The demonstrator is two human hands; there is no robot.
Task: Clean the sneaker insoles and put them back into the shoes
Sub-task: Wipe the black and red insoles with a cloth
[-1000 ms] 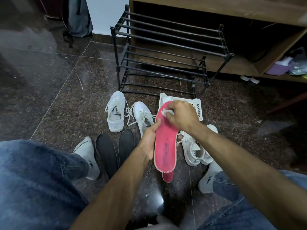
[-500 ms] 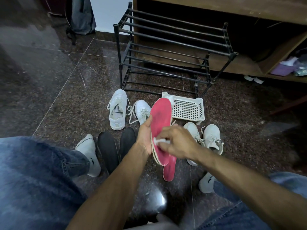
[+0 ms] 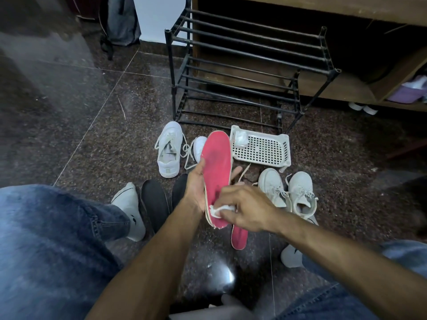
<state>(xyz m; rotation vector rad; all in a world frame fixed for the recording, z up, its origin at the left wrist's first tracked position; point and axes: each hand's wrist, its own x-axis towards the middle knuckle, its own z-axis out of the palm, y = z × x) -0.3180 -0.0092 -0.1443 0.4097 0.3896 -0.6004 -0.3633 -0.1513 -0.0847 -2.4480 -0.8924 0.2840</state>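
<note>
My left hand (image 3: 196, 188) holds a pink insole (image 3: 217, 162) upright from behind, fingers wrapped round its edges. My right hand (image 3: 245, 210) pinches a small white wipe (image 3: 219, 210) against the insole's heel end. A second pink insole (image 3: 239, 237) lies on the floor below, partly hidden by my right hand. Two black insoles (image 3: 155, 204) lie on the floor to the left. One pair of white sneakers (image 3: 169, 150) sits at the left, another pair (image 3: 288, 191) at the right.
A white plastic basket (image 3: 262, 148) with a crumpled wipe in its corner lies behind the insole. A black metal shoe rack (image 3: 249, 72) stands beyond it, against a wooden cabinet (image 3: 323, 88). My legs in jeans and white socks (image 3: 130, 211) flank the work area on the dark stone floor.
My right hand has slid the wipe from the toe end of the pink insole down to its heel end. The left hand has kept its hold, tilting the insole slightly.
</note>
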